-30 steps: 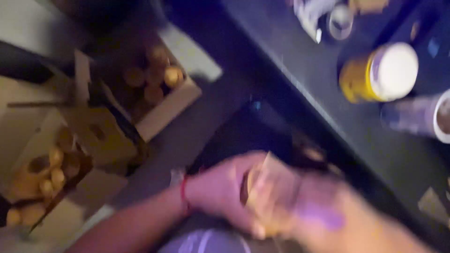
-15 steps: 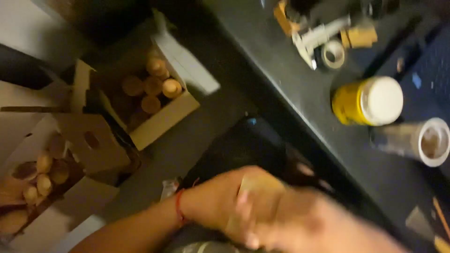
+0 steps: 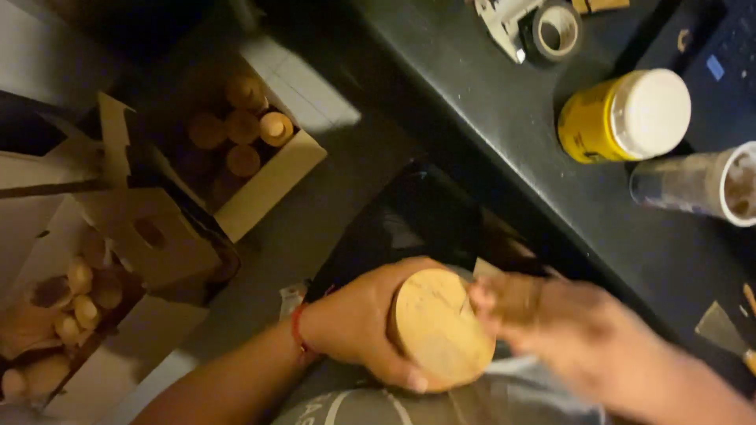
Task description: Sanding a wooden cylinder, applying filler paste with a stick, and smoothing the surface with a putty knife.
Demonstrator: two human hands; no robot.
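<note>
two open cardboard boxes stand on the floor to the left of the dark bench (image 3: 504,118). the upper box (image 3: 260,181) is pale brown with flaps folded out and holds rounded wooden pieces (image 3: 244,130); about five tops can be counted, the rest in shadow. the lower box (image 3: 102,315) sits at the left edge, one flap with a round hole lying across it, and holds a heap of similar light wooden pieces (image 3: 75,303); the number cannot be told.

on the bench there is one yellow can with a white lid (image 3: 626,114), lying with the lid toward the right; its label is too blurred to describe. just beside it, to the lower right, lies one clear cylindrical container (image 3: 697,185) with a pale open end. at the top edge sits one roll of tape (image 3: 557,30), touching a white and grey tool (image 3: 504,20). one flat-bladed scraper (image 3: 720,327) lies at the right edge.

the left hand (image 3: 358,319), a red thread at its wrist, is clamped on a round wooden block (image 3: 441,327) held low in front of the body, flat face up toward the camera. the right hand (image 3: 567,330) is blurred; its fingers touch the block's right edge, and whether its grip is closed on the block cannot be told. a black bag (image 3: 409,220) lies on the floor between the hands and the bench.
</note>
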